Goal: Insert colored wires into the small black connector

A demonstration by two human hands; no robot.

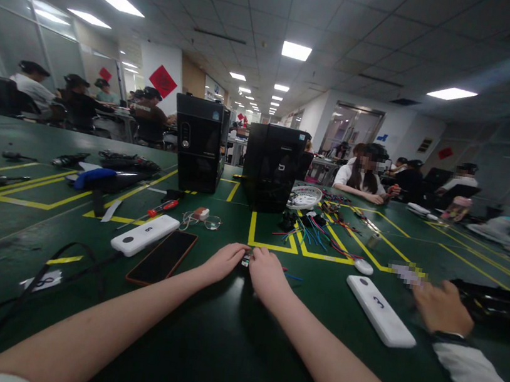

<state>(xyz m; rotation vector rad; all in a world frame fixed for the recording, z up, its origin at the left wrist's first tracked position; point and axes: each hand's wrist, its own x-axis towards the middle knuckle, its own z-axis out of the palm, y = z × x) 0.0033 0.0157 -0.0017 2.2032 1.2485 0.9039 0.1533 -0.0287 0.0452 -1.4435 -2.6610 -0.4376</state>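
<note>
My left hand (pixel 225 261) and my right hand (pixel 266 273) rest side by side on the dark green table (pixel 225 338). Their fingertips meet around a small dark part (pixel 246 259), and both hands are closed on it. Thin red and blue wires (pixel 291 276) trail to the right of my right hand. A dark phone (pixel 163 257) lies just left of my left hand, beside a white numbered box (pixel 144 234). What the small part is I cannot make out.
Two black computer towers (pixel 200 143) (pixel 271 167) stand behind my hands. A white basket (pixel 305 197) and coloured cables (pixel 320 232) lie at the right. A neighbour's hand (pixel 442 306) rests near another white numbered box (pixel 380 311). A red screwdriver (pixel 162 206) and glasses (pixel 206 219) lie left of centre.
</note>
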